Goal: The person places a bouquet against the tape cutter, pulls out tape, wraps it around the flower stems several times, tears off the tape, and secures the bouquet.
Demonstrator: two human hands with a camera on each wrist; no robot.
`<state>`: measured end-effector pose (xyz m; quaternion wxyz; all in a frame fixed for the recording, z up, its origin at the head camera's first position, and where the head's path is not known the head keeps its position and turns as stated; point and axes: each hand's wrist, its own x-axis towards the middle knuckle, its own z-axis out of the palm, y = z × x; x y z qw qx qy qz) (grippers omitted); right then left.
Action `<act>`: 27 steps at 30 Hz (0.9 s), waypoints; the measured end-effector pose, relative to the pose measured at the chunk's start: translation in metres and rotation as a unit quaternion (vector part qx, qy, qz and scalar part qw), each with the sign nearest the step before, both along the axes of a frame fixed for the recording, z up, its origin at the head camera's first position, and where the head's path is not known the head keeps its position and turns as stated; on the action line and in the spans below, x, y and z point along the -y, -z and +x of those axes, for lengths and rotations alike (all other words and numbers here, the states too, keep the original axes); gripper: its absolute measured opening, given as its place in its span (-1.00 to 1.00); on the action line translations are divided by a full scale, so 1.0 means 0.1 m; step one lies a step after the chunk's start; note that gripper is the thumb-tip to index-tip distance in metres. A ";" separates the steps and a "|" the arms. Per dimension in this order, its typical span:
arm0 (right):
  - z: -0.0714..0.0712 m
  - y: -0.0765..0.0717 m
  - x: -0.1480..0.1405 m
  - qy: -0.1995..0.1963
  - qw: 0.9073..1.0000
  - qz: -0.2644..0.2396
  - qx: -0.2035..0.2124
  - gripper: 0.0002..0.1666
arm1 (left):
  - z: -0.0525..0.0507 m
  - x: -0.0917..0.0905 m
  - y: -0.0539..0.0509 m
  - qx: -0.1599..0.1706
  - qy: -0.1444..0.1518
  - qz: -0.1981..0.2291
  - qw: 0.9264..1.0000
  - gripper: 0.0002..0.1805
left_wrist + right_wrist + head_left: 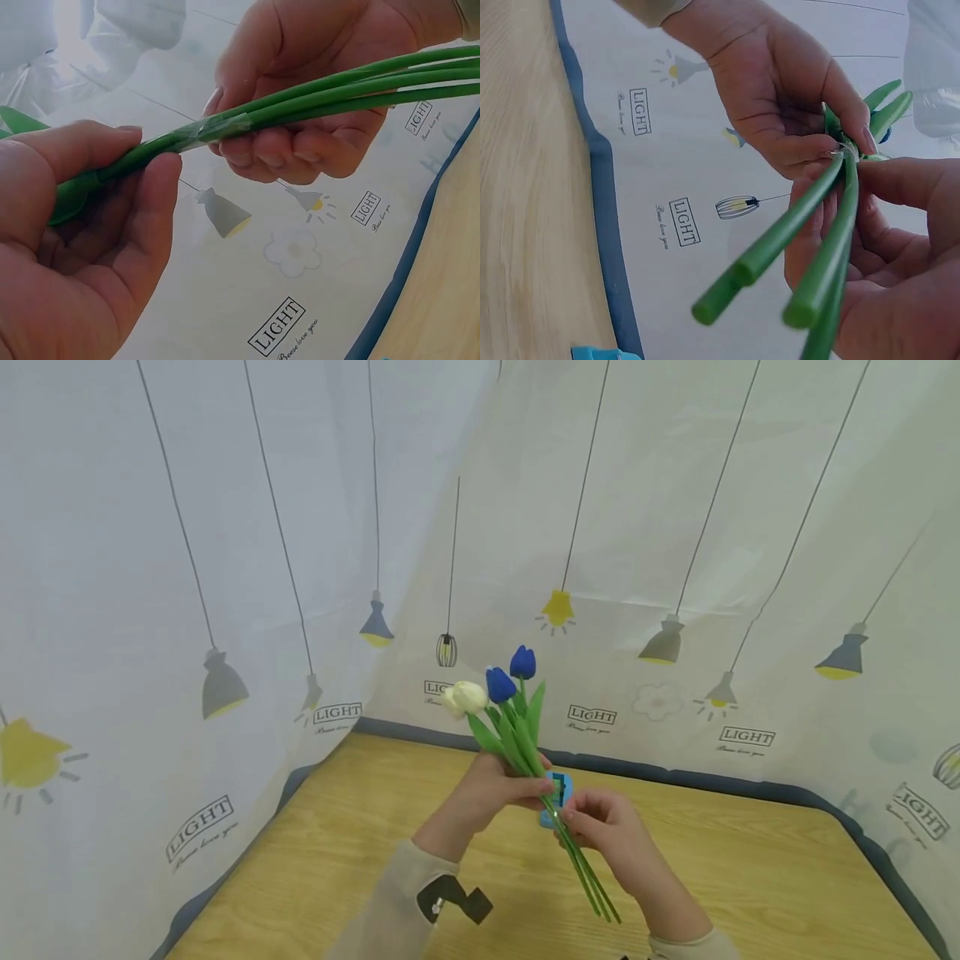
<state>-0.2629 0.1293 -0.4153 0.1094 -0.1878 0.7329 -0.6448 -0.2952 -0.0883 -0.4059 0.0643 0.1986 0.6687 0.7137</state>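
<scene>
A bunch of tulips (517,727), some blue and some white, is held tilted in front of me, flower heads at upper left and green stems (592,885) running down to the right. My left hand (495,785) grips the stems just below the leaves. Lower down, my right hand (615,839) has its thumb and fingers curled round the stems at a band of clear tape (210,129). In the right wrist view the cut stem ends (802,311) point towards the camera, and the flower heads are mostly hidden behind the hands.
Behind the hands, a light blue tape dispenser (557,777) stands on the wooden table (315,860), partly covered by the stems. A pale cloth (675,693) printed with hanging lamps surrounds the table, its dark blue border (652,768) along the table's edge.
</scene>
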 end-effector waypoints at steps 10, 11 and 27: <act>-0.07 0.08 -0.06 -0.117 0.986 -0.092 0.069 -0.74 | -0.03 0.01 0.01 0.022 0.048 0.011 0.999 -0.70; -0.08 0.09 -0.06 -0.124 0.984 -0.099 0.075 -0.73 | -0.03 0.01 0.02 0.025 0.050 0.011 0.998 -0.70; -0.06 0.10 0.08 0.078 0.996 0.050 -0.010 -0.71 | -0.06 -0.01 0.07 0.017 -0.043 -0.006 0.999 -0.62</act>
